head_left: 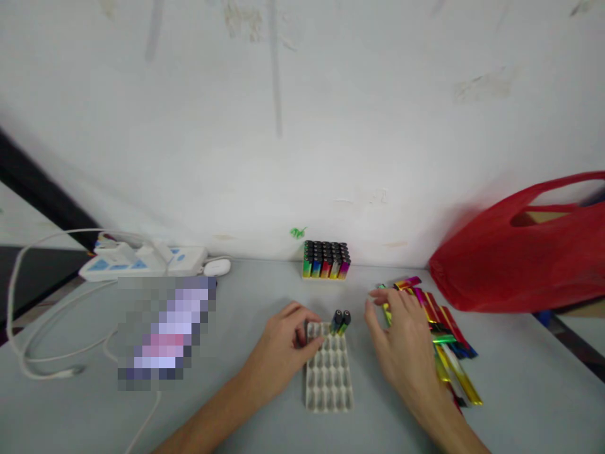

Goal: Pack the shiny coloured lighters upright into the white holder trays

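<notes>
A pale grid tray (329, 378) with rows of small cells lies on the grey table. My left hand (293, 337) has its thumb and fingers around the tray's far left corner. Two small lighter-like pieces (341, 321) with black tops and green-yellow bodies stand in the far right cells, slightly tilted. To the right of the tray, my right hand (401, 328) hovers with fingers loosely curved and nothing visible in them. Beside and partly under it lies a pile of shiny coloured strips or sleeves (439, 318); the hand hides part of the pile.
A block of several upright black-topped colourful pieces (326, 260) stands against the wall (331, 126). A red bag (520, 258) is at the right. At the left are a power strip (189, 260), a white plug-like item (217, 267), white cables (47, 372) and a blurred-out phone-like screen (170, 334).
</notes>
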The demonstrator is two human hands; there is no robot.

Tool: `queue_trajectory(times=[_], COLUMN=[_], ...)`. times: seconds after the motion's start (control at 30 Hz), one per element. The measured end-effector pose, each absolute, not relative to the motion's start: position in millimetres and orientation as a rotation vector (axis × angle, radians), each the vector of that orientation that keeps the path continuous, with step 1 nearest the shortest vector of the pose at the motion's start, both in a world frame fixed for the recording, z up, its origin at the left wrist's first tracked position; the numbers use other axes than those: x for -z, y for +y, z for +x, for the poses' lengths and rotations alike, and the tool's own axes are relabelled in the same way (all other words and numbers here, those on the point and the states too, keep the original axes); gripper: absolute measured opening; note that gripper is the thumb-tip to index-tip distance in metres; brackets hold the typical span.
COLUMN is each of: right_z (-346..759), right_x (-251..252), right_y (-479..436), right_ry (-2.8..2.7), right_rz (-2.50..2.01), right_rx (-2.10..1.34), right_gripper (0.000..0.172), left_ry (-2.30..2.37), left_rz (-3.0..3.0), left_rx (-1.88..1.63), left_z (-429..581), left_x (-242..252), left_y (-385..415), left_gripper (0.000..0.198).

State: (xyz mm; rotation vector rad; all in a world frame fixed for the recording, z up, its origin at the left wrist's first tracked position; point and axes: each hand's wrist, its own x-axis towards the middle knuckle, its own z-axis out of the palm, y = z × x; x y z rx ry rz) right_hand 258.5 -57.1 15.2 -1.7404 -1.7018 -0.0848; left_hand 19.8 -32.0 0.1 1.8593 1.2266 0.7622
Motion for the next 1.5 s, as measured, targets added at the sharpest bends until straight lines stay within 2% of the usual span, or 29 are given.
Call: queue_trajectory(times=[0.17, 0.3, 0.5, 0.7, 0.9, 1.1, 1.27, 1.5], right_z=[276, 279, 283, 278, 266, 258, 255, 258], right_x=[-9, -9, 1, 11, 4, -15, -23, -16], right_y=[-51, -53, -51, -47, -49, -54, -55, -55], right_ry=[-1.79, -1.824, -1.905, -1.96, -1.884, -1.673, -1.598, -1.555], right_rz=[-2.132, -2.173, -2.118, -1.937, -1.706, -1.54, -1.501, -1.556], right_rx=[0.72, 0.82, 0.682, 0.447, 0.046, -0.406, -0.458, -0.387], right_gripper=[0.022, 0.023, 0.018, 0.025, 0.031, 0.029, 0.025, 0.042], left_ry=[1.222, 1.227, 1.229, 1.223, 1.226, 1.214, 1.216, 1.219], left_rz=[1.862, 1.861, 1.853, 1.863, 1.861, 1.86, 1.866, 1.871], left_rx=[-0.768, -0.763, -0.765, -0.779, -0.758, -0.761, -0.765, -0.768], left_z=[19, 20, 19, 19, 20, 19, 19, 20], left_x=[1, -1, 0, 0, -1, 1, 1, 2], left_y=[-32, -32, -32, -32, -32, -32, -32, -31], left_gripper=[0.014, 0.015, 0.016, 0.015, 0.014, 0.015, 0.013, 0.013])
